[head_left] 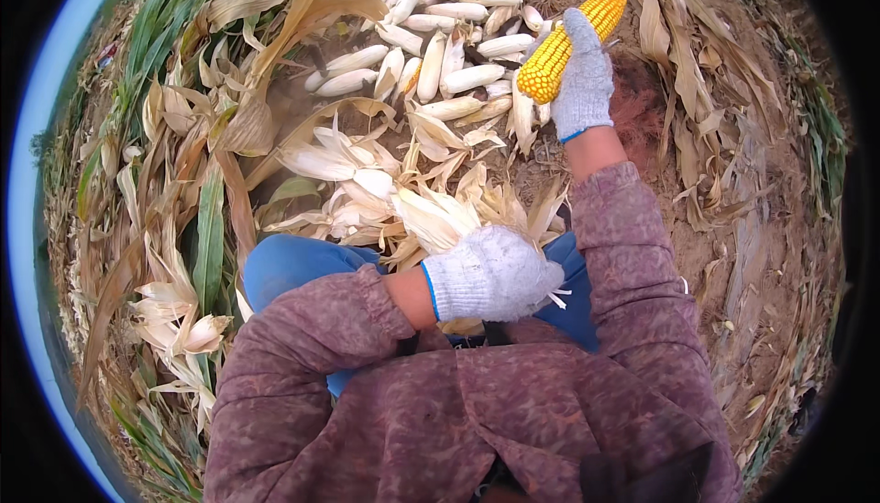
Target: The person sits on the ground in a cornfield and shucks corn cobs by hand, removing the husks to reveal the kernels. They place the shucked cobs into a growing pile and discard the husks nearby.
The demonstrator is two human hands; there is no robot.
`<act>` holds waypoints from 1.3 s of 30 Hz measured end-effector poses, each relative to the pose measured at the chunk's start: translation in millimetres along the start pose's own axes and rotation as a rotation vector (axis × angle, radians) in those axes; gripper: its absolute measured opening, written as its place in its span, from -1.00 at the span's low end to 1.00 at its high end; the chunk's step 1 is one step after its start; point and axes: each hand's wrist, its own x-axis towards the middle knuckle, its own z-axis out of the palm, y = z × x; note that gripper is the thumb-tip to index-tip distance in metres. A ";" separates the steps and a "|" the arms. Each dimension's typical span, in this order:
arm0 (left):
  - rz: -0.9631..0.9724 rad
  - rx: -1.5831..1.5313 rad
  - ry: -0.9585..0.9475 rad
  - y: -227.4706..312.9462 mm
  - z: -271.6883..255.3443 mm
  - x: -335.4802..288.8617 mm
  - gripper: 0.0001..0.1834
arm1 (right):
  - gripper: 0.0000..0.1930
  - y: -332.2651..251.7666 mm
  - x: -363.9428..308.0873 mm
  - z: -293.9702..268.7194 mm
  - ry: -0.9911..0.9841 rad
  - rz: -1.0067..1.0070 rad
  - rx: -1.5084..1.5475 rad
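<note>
My right hand [587, 81], in a pale knitted glove with a blue cuff edge, is wrapped round a bare yellow corn cob [576, 40]. The cob slants up to the right, beyond the near right end of the pile. Close to my lap, my left hand [495, 274], gloved the same way, is closed in a fist. Pale strips stick out of it, and dry corn husk [438, 219] lies against its far side; the fingers hide most of what they hold. Loose husks [344, 173] spread over the ground just beyond my knees.
A pile of pale ears of corn [458, 12] lies on the soil ahead. Dry stalks and leaves [247, 118] cover the left side, some green. More dry leaves [687, 72] lie to the right, beside reddish material [637, 109]. My blue-clad knee [298, 265] is at the left.
</note>
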 end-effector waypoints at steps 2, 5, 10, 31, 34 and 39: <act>-0.070 0.023 -0.083 0.6 5.7 8.0 -0.73 | -0.52 -25.7 16.7 -17.8 0.156 0.081 0.381; -0.388 -0.092 -0.094 -39.6 -30.0 3.8 -0.47 | -0.44 -43.4 11.7 -35.1 0.240 0.236 0.527; -0.411 -0.218 -0.030 -80.2 -13.4 -37.9 -0.16 | -0.47 -9.4 -16.5 -21.4 0.097 0.425 0.436; -0.573 -1.915 0.972 -107.0 1.8 -13.4 -0.55 | -0.35 48.6 -118.1 18.0 -0.547 -0.012 -0.976; -0.512 -1.974 0.989 -105.5 -0.3 -15.2 -0.51 | -0.40 47.5 -110.8 15.9 -0.571 -0.197 -1.013; -0.394 -1.983 0.788 -85.9 -8.4 -19.7 -0.35 | -0.46 26.4 -87.8 18.3 -0.655 -0.041 -1.165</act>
